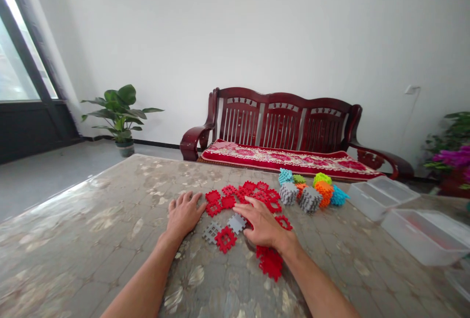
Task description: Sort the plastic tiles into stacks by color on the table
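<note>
Palm down on the patterned tablecloth, my left hand (184, 214) lies with its fingers spread, just left of the red interlocking tiles (213, 196). My right hand (262, 221) reaches over the middle of the pieces, fingers apart; some tiles are hidden beneath it, and I see nothing gripped. Between the hands are a grey lattice tile (212, 232), a solid grey tile (237, 223) and a red tile with a cut-out (225, 239), which sit close together. More red tiles (270, 263) lie under and beside my right wrist.
Stacks of tiles, grey (311, 199), orange (324, 193) and blue (339, 194) among them, stand at the back right. Two clear plastic boxes (426, 237) are farther right on the table (73, 239). Behind it is a wooden bench (282, 127); a potted plant (123, 112) stands left.
</note>
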Action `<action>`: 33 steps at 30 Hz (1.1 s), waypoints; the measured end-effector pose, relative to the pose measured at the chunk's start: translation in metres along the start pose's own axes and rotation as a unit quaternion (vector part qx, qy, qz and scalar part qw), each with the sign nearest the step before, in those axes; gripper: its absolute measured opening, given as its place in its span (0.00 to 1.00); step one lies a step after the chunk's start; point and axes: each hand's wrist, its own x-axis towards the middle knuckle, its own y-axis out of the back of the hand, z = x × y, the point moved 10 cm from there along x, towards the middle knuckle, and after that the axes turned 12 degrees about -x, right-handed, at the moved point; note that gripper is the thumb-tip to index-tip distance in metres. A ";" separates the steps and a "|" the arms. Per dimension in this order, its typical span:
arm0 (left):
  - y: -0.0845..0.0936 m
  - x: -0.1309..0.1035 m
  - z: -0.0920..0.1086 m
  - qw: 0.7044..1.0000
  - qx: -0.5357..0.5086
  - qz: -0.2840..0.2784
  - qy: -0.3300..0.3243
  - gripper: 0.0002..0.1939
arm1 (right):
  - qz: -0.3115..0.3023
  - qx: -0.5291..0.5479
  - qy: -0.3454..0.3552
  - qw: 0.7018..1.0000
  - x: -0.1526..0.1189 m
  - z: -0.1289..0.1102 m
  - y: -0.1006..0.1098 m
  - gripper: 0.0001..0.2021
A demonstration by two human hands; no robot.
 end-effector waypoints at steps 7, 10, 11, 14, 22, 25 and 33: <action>0.000 0.001 -0.001 1.000 0.005 0.005 -0.003 0.26 | 0.010 -0.012 0.027 1.000 -0.001 -0.006 0.003 0.30; 0.000 0.001 0.000 1.000 0.005 0.006 -0.002 0.26 | 0.014 -0.004 0.043 0.999 -0.002 -0.012 0.006 0.31; 0.000 0.001 0.000 1.000 0.005 0.007 -0.001 0.26 | 0.014 -0.003 0.044 0.999 -0.002 -0.013 0.006 0.31; 0.000 0.001 -0.001 1.000 0.005 0.009 -0.002 0.26 | 0.010 -0.009 0.046 0.999 0.001 -0.016 0.003 0.29; -0.002 0.002 -0.002 1.000 0.002 0.005 0.000 0.26 | 0.012 0.013 0.034 0.999 0.003 -0.014 0.003 0.32; -0.001 0.002 -0.002 1.000 0.001 0.006 0.002 0.26 | -0.011 0.027 0.021 0.999 -0.001 -0.011 0.004 0.36; -0.001 0.001 0.000 1.000 0.002 0.000 0.000 0.26 | -0.017 0.012 0.028 0.999 -0.001 -0.018 0.001 0.32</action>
